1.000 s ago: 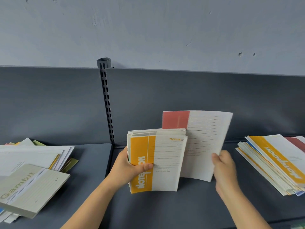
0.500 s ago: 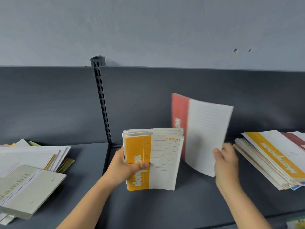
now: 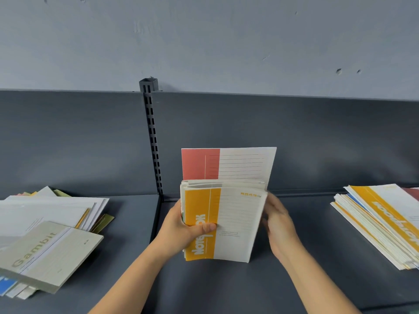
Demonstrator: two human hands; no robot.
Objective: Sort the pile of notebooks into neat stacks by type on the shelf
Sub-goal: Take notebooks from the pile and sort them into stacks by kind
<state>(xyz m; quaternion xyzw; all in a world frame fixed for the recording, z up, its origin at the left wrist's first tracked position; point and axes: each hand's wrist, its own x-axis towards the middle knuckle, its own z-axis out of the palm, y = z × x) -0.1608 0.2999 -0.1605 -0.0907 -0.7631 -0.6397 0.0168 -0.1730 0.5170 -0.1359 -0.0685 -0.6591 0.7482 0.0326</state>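
Observation:
A bundle of notebooks point(image 3: 235, 225) stands upright on the dark grey shelf point(image 3: 226, 288), a yellow-and-white "Notebook" cover at its front. My left hand point(image 3: 181, 230) grips its left edge, thumb across the yellow band. A red-and-white notebook point(image 3: 226, 164) stands at the back of the bundle and sticks up above it. My right hand point(image 3: 280, 225) lies against the bundle's right edge with its fingers fairly straight; it is blurred, and the fingertips are partly hidden behind the covers.
A loose pile of notebooks point(image 3: 47, 214) lies on the shelf at left, with a grey "Gambit" notebook point(image 3: 45, 254) on top near the front edge. At right lies a fanned stack of yellow notebooks point(image 3: 385, 225). A slotted upright point(image 3: 153, 141) divides the back panel.
The red notebook, held out to the right before, now stands behind the bundle. My right hand has moved left to the bundle's right edge. My left hand keeps its grip.

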